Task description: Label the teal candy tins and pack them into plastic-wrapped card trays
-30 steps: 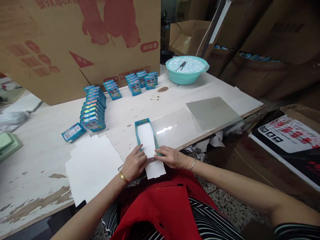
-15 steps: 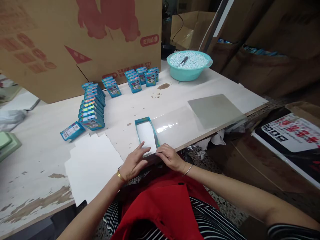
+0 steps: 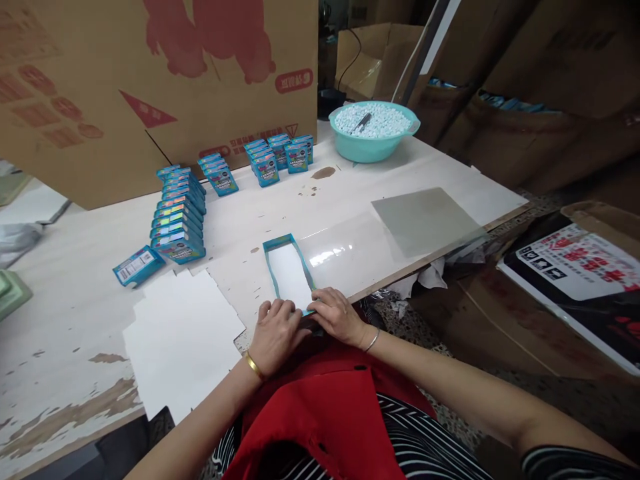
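Note:
A shallow cardboard box (image 3: pixel 290 272), blue on its raised walls and white inside, lies at the table's front edge in front of me. My left hand (image 3: pixel 278 332) is at its near left corner, fingers curled over the near wall. My right hand (image 3: pixel 338 316) closes on the near right corner, thumb and fingers pinching the wall. The near end is partly hidden under both hands. Left of it lie white die-cut cardboard blanks (image 3: pixel 183 340), overlapping and flat.
Filled-looking blue boxes (image 3: pixel 180 220) stand in rows at the back left; one blue box (image 3: pixel 139 266) lies apart. A turquoise basin (image 3: pixel 373 147) holds pale blue pieces. A clear sheet (image 3: pixel 427 217) lies at right. A large carton (image 3: pixel 210 107) walls off the back.
My left hand has come down from above the box's inside, its spread fingers now curled at the near wall. My right hand stays at the near right corner.

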### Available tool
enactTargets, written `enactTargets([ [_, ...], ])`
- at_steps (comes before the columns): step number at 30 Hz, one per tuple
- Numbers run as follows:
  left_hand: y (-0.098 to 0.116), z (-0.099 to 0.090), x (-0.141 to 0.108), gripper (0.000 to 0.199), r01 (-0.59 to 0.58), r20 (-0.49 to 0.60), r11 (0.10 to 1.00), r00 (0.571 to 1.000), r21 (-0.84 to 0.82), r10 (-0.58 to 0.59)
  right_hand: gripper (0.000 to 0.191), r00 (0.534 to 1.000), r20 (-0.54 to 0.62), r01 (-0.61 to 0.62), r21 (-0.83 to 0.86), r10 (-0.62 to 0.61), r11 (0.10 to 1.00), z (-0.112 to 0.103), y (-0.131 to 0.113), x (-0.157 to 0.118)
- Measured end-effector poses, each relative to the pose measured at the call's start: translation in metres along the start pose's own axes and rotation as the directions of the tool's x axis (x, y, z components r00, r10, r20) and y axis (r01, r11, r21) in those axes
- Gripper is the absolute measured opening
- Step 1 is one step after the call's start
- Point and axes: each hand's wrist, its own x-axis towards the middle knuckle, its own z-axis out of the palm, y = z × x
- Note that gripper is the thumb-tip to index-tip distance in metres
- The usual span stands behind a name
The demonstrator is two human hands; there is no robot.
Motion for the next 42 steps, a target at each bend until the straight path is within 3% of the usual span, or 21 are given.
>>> enactTargets([
  [3, 0.003, -0.004, 0.010, 0.019, 0.015, 0.147, 0.999, 0.989, 0.051, -0.022, 0.011, 0.998, 0.062, 0.027, 0.073, -0.032, 0.997, -0.007, 0.000, 0.009],
  [9, -0.004, -0.020, 0.043, 0.038, 0.109, 0.392, 0.990, 0.918, -0.094, -0.064, 0.009, 0.972, 0.199, 0.114, 0.085, -0.129, 0.990, -0.018, 0.008, 0.025],
  [14, -0.005, -0.023, 0.052, 0.040, 0.257, 0.487, 0.953, 0.861, -0.163, -0.149, 0.013, 0.960, 0.230, 0.113, 0.196, -0.157, 0.974, -0.024, 0.010, 0.025],
  [15, -0.002, -0.021, 0.050, 0.038, 0.275, 0.481, 0.948, 0.860, -0.160, -0.168, 0.014, 0.975, 0.183, 0.080, 0.248, -0.128, 0.965, -0.025, 0.009, 0.023],
  [17, 0.009, -0.016, 0.045, 0.033, 0.292, 0.439, 0.944, 0.876, -0.152, -0.200, 0.025, 0.998, 0.047, -0.056, 0.319, 0.043, 0.946, -0.026, 0.007, 0.019],
  [19, 0.022, -0.013, 0.039, 0.024, 0.272, 0.386, 0.951, 0.900, -0.143, -0.200, 0.033, 0.971, -0.011, -0.223, 0.303, 0.238, 0.926, -0.029, 0.006, 0.019],
  [22, 0.031, -0.020, 0.036, 0.023, 0.194, 0.389, 0.961, 0.915, -0.198, -0.105, 0.028, 0.924, 0.178, -0.357, 0.091, 0.338, 0.930, -0.038, 0.007, 0.029],
  [25, 0.010, -0.037, 0.049, 0.034, 0.100, 0.322, 0.952, 0.947, -0.289, -0.002, 0.029, 0.858, 0.366, -0.330, -0.144, 0.360, 0.933, -0.052, 0.009, 0.046],
  [27, -0.017, -0.046, 0.066, 0.035, -0.004, 0.163, 0.981, 0.986, -0.192, 0.036, 0.029, 0.849, 0.391, -0.277, -0.240, 0.354, 0.930, -0.057, 0.008, 0.056],
  [29, -0.045, -0.048, 0.086, 0.041, -0.117, 0.065, 0.993, 0.991, -0.015, 0.118, 0.029, 0.857, 0.376, -0.239, -0.313, 0.351, 0.919, -0.057, 0.006, 0.063],
  [31, -0.069, -0.044, 0.106, 0.039, -0.201, 0.140, 0.975, 0.972, 0.095, 0.187, 0.030, 0.863, 0.358, -0.219, -0.368, 0.356, 0.903, -0.053, 0.000, 0.069],
  [33, -0.086, -0.038, 0.122, 0.022, -0.258, 0.285, 0.959, 0.934, 0.115, 0.217, 0.032, 0.868, 0.348, -0.206, -0.395, 0.353, 0.895, -0.050, -0.005, 0.074],
  [35, -0.096, -0.031, 0.132, 0.015, -0.290, 0.361, 0.949, 0.904, 0.122, 0.230, 0.033, 0.877, 0.335, -0.199, -0.402, 0.345, 0.894, -0.049, -0.009, 0.078],
  [39, -0.102, -0.023, 0.135, 0.017, -0.314, 0.365, 0.937, 0.899, 0.153, 0.242, 0.033, 0.876, 0.390, -0.153, -0.333, 0.284, 0.930, -0.060, -0.001, 0.081],
  [42, -0.107, -0.029, 0.136, 0.021, -0.262, 0.399, 0.950, 0.900, 0.168, 0.178, 0.031, 0.882, 0.393, -0.176, -0.234, 0.259, 0.956, -0.070, 0.014, 0.081],
])
